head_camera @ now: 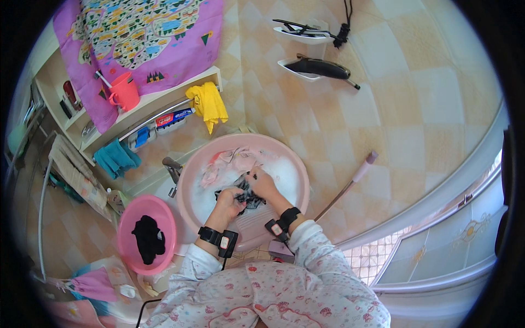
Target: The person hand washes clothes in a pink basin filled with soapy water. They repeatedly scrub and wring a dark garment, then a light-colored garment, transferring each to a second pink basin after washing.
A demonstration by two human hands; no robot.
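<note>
Both of my hands are over a large pink basin [303, 180] full of white suds. My left hand [229, 203] grips one side of a dark, soapy cloth [246, 188]. On the cloth's other side, my right hand [261, 183] has its fingers closed on the fabric. Folds hide some of my fingertips. A pale pink garment [229, 162] with a printed pattern lies in the foam beyond my hands. Ridges of a built-in washboard [254, 225] show at the basin's near side.
Left of the large basin stands a smaller pink basin [170, 246] holding a black garment [148, 240]. A faucet [172, 170] rises close to the large basin's left rim. A rod with a pink handle [365, 166] leans at the right. Cloths and a shelf [213, 78] are on the left wall.
</note>
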